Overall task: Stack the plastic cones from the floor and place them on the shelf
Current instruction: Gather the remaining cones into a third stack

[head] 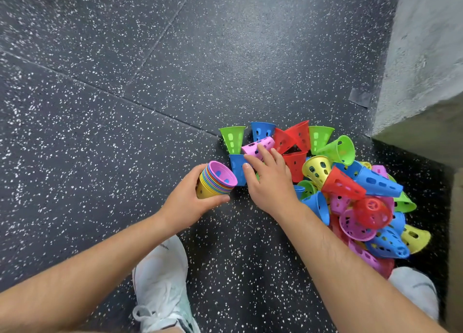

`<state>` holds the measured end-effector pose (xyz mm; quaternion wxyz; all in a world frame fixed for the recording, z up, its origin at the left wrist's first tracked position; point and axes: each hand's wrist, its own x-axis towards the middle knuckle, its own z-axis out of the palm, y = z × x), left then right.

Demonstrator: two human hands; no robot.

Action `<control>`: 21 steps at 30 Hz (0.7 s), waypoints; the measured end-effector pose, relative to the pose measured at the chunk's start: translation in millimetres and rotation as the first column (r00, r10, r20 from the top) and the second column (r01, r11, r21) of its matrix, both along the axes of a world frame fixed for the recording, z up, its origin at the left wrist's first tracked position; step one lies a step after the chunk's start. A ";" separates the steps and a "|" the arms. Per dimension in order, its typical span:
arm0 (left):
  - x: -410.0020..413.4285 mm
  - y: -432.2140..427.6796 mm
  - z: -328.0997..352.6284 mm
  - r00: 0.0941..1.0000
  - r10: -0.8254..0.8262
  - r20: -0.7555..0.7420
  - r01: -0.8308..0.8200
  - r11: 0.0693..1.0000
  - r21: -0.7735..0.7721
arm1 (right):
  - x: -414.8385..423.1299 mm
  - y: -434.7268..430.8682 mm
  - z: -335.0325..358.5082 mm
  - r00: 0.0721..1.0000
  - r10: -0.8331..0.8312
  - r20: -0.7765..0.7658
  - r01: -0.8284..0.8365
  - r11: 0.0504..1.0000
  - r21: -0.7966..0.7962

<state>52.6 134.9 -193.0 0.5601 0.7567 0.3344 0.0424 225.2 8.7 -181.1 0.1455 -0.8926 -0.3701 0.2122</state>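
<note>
Speckled floor: cone pile, 2 shoes.

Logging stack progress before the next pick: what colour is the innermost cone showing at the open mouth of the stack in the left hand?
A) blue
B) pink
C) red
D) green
B: the stack gripped by the left hand shows a pink inside at its open mouth.

The left arm and the right arm are bare, with fine little hairs on them. The left hand and the right hand are bare too. The left shoe is white with white laces, thin dark stripes and some green. The right shoe is white with a faint grey mark.
</note>
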 end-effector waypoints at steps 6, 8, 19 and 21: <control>2.2 -2.2 0.8 1.000 -0.009 -0.002 0.009 1.000 0.002 | -3.5 -4.5 -3.0 1.000 -0.008 0.026 0.008 1.000 0.015; 3.4 -3.7 1.2 1.000 -0.017 -0.005 0.017 1.000 0.003 | -3.8 -6.6 -3.2 0.999 -0.007 0.048 0.007 1.000 0.002; 0.9 -6.6 -2.6 0.999 -0.026 -0.018 0.026 1.000 -0.013 | -5.2 -0.6 -0.2 0.979 0.095 0.182 -0.080 0.993 -0.089; 0.8 -6.8 -2.3 1.000 -0.023 -0.020 0.023 1.000 -0.012 | -5.3 6.0 -0.2 0.972 0.090 0.215 -0.072 0.994 -0.088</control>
